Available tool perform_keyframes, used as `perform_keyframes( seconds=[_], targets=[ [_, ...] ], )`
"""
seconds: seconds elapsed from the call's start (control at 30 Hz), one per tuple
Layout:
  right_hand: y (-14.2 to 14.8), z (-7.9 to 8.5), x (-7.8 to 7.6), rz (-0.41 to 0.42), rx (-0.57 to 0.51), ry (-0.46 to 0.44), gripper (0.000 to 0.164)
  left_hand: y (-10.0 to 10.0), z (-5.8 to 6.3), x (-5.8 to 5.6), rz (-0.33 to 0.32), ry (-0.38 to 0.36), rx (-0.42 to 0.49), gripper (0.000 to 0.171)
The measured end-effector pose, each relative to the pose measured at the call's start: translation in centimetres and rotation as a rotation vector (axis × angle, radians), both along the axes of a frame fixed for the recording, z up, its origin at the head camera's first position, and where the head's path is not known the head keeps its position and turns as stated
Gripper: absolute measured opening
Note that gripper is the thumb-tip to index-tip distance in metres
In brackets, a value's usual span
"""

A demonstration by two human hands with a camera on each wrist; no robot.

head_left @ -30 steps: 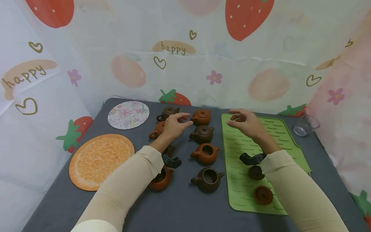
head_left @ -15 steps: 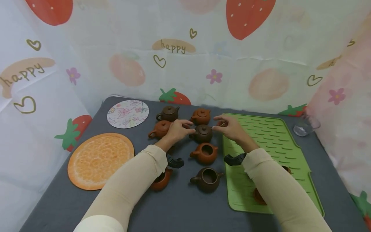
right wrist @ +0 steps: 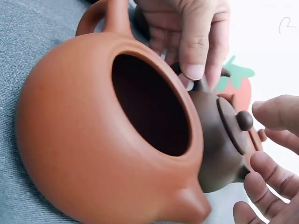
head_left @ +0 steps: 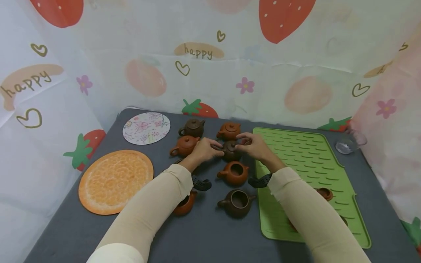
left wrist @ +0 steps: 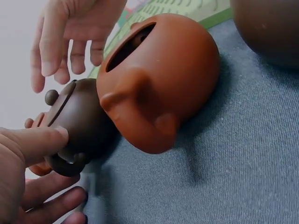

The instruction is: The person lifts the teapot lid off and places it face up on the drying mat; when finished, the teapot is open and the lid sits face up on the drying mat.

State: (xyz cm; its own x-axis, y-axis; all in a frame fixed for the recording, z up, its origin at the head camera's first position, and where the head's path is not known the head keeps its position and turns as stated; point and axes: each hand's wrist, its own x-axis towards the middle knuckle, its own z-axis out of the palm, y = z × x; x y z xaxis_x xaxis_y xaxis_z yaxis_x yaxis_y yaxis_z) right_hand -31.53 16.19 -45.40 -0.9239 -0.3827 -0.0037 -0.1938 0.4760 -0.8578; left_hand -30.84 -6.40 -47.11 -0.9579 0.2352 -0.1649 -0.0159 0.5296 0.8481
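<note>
A dark brown teapot (head_left: pixel 231 152) with its knobbed lid on stands in the middle of the right column of teapots. At its left side, my left hand (head_left: pixel 205 149) pinches the handle between thumb and fingers, as the right wrist view shows. My right hand (head_left: pixel 255 147) hovers by the lid and spout, fingers spread apart and holding nothing. In front stands a lidless orange-brown clay teapot (left wrist: pixel 173 70), which looms large in both wrist views. Behind is a lidded orange-brown teapot (head_left: pixel 229 130).
Left of these stand a dark lidded teapot (head_left: pixel 193 128), an orange lidded one (head_left: pixel 185 146) and others partly under my forearm. A lidless dark teapot (head_left: pixel 237 204) sits nearest. Loose lids (head_left: pixel 325 193) lie on the green mat (head_left: pixel 296 146); a glass cup (head_left: pixel 346 143) stands far right.
My right hand has moved left from above the green mat to the dark teapot. My left hand has come right and nearer, onto that teapot's handle.
</note>
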Motion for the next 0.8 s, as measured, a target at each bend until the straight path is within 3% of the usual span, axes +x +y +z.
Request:
perform_keyframes(
  seconds=[0.3,0.6,0.8],
  targets=[
    [-0.8,-0.7,0.0,-0.048,0.011,-0.007,0.031,0.3,0.0,0.3,-0.033,0.104,-0.188,0.023],
    [-1.5,-1.2,0.0,-0.107,0.127,0.072,0.023,0.3,-0.2,0.4,-0.032,0.119,-0.190,0.023],
    [-1.9,-1.1,0.0,-0.099,0.200,0.144,0.023,0.2,-0.3,0.4,-0.034,0.127,-0.190,0.023]
  ],
)
